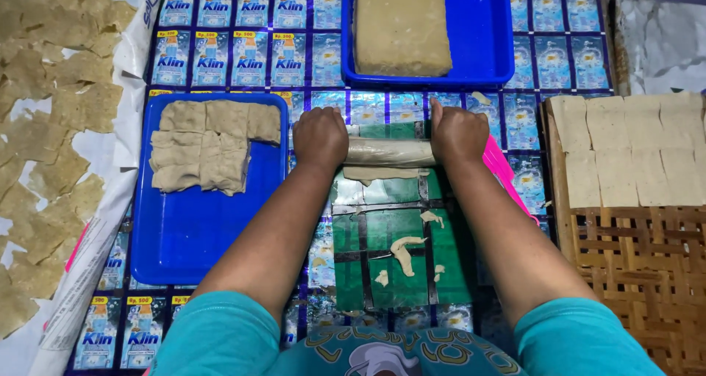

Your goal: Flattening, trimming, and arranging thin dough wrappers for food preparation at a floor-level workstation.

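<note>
While both hands press down side by side, the left hand and the right hand are each curled over an end of a rolling pin, the grip of both clamped on it, fingers folded down over the top. A thin sheet of beige dough peeks out from under the pin, lying on a green mat that covers the middle of the patterned tabletop. Scraps of dough cling to the mat nearer the person.

Judging from how things lie, the work looks about midway. A thick block of dough sits uncut in the blue tub beyond the hands, so plenty seems left to roll. On the blue tray to the left, a pile of soft cut slabs waits. To the right, flat pale squares are laid touching one another in rows on a woven bamboo rack, filling only its far part. Far left, many thin, ragged, dry-looking pieces are spread on a white sheet. A pink strip shows just beside the right wrist.
</note>
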